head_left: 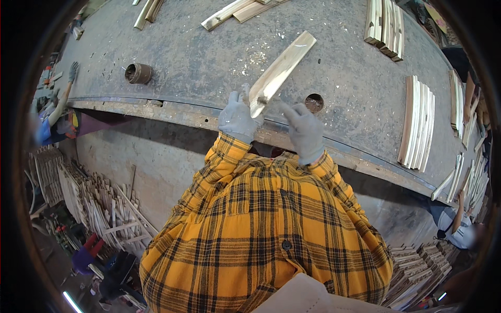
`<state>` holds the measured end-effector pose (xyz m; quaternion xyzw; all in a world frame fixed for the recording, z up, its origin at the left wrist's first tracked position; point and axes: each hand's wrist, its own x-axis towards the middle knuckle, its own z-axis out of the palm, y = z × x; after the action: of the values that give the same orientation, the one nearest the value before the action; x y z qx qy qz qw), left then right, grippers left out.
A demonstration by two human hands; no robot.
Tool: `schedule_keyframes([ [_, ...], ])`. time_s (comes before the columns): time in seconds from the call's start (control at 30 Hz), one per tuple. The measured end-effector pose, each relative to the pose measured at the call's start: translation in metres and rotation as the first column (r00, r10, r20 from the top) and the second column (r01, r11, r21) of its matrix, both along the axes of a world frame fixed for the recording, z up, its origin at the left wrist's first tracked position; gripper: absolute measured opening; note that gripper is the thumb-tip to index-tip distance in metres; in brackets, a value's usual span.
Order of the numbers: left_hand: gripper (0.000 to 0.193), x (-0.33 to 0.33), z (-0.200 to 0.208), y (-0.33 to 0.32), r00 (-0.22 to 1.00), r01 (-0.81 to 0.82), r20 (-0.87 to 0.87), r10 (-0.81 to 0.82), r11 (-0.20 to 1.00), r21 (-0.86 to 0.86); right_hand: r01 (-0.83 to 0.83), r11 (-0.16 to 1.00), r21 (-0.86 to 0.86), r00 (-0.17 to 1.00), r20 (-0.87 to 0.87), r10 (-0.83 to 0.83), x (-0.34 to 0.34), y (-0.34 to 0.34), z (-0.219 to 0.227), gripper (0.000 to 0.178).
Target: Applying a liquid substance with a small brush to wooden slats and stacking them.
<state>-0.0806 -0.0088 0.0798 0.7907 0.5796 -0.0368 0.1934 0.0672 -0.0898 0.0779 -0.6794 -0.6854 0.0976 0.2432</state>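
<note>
A pale wooden slat (282,73) with a darker knot near its close end slants away from me over the table's front edge. My left hand (237,119), in a grey glove, is closed at the slat's near end, on its left side. Just right of that end is my right hand (305,130), also gloved in grey, its fingers curled and its index finger pointing toward the wood. Whether the right hand pinches something small cannot be made out.
The grey worktable (188,68) carries wood chips and a brown cup-like container (138,73). A round hole (314,103) lies beyond my right hand. Slat stacks (417,123) stand at right, more slats (237,13) at the far side. Co-workers are at both ends; scrap wood (112,208) lies lower left.
</note>
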Motion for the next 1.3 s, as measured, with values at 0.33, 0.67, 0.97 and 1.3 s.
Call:
schedule_keyframes([
  [0.33, 0.081, 0.004, 0.006, 0.004, 1.0, 0.008, 0.019, -0.008, 1.0, 0.022, 0.093, 0.995, -0.019, 0.995, 0.021, -0.093, -0.004, 0.007, -0.005, 0.034],
  [0.67, 0.077, 0.001, 0.0, 0.013, 0.998, 0.037, 0.051, -0.042, 0.995, 0.097, 0.076, 0.997, -0.034, 0.996, 0.05, -0.074, -0.01, 0.018, -0.009, 0.03],
  [0.97, 0.078, 0.01, -0.01, -0.002, 0.988, 0.051, 0.141, -0.058, 0.997, 0.051, 0.083, 0.997, 0.01, 0.996, -0.024, -0.083, 0.003, 0.004, -0.02, 0.029],
  [1.3, 0.079, 0.03, -0.056, 0.023, 0.876, -0.07, 0.454, 0.166, 0.973, -0.222, 0.108, 0.594, -0.797, 0.319, -0.538, -0.781, 0.116, -0.136, -0.042, 0.019],
])
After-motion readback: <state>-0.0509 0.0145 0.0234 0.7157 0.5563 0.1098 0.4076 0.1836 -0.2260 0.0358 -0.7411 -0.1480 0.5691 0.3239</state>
